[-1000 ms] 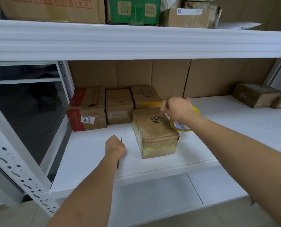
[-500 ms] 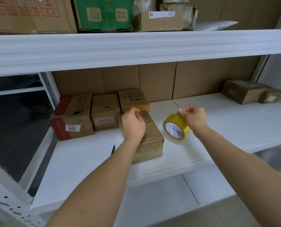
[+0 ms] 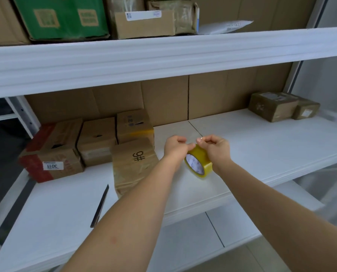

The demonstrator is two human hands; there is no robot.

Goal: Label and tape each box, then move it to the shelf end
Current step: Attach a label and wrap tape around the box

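A brown cardboard box marked "9#" (image 3: 133, 165) stands on the white shelf (image 3: 261, 150), in front of a row of three boxes. Just right of it, both hands hold a yellow tape roll (image 3: 198, 163) above the shelf. My right hand (image 3: 215, 147) grips the roll from the top right. My left hand (image 3: 176, 145) pinches at the roll's upper edge, its fingertips meeting those of the right hand. A black marker (image 3: 100, 206) lies on the shelf left of my left forearm.
Three boxes line the back left: a red-edged one labelled 3011 (image 3: 51, 152), a middle one (image 3: 97, 141) and a taped one (image 3: 134, 124). Two small boxes (image 3: 275, 106) sit at the shelf's far right end. The upper shelf (image 3: 163, 55) overhangs, loaded with cartons.
My left hand left the 9# box and moved right to the tape roll. The right hand kept the roll, now held by both hands. The marker lies free on the shelf.
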